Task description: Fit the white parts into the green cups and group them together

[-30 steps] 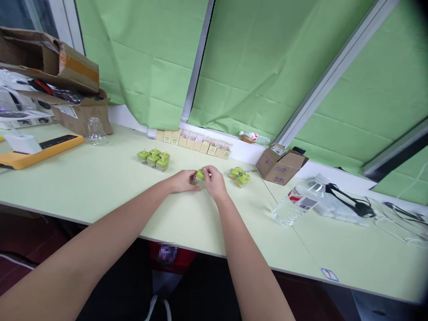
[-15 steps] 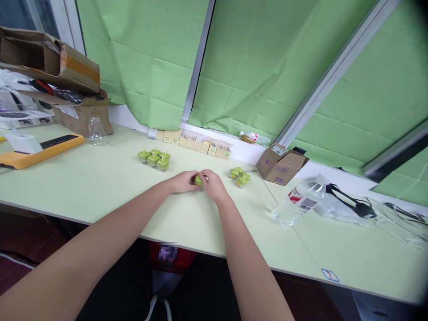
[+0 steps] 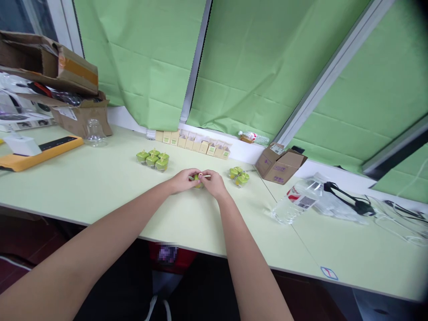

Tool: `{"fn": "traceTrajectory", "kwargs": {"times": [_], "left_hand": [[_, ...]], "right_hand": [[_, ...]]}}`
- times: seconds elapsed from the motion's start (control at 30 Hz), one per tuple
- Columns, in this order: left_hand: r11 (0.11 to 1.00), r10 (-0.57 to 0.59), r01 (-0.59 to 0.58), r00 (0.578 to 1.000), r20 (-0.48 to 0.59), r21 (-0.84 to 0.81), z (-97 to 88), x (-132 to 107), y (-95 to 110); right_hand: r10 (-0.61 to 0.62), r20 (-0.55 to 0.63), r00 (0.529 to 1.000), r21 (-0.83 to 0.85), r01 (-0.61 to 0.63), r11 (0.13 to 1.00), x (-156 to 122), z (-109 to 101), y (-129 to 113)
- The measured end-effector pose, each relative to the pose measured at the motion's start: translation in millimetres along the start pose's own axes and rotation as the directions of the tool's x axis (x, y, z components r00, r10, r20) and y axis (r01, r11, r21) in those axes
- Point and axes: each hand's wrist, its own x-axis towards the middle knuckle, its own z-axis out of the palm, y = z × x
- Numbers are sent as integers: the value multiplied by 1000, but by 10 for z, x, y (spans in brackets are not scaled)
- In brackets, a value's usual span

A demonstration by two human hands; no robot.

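Single view, head-worn: looks forward and down from above wearer's lap (image 3: 207, 290). Wide field, mid-range: left hand (image 3: 182, 181) and right hand (image 3: 214, 183) small near centre, forearms (image 3: 247, 254) closer to lens below. Tabletop (image 3: 100, 187) spans full width, sloping down rightward; green blinds (image 3: 261, 67) behind fill most of upper part.

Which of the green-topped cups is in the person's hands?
The middle green-topped cup, between the left hand and the right hand. The others stand on the table in a left group and a right group, untouched.
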Motion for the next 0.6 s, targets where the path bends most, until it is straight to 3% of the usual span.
{"fn": "traceTrajectory", "kwargs": {"times": [0.37, 0.6], "left_hand": [[999, -44, 45, 998, -52, 19, 14, 26, 6], [989, -47, 57, 996, -75, 138, -14, -41, 120]], "right_hand": [[65, -3, 998, 142, -64, 988, 9, 47, 42], [79, 36, 996, 240, -86, 967, 7, 81, 28]]}}
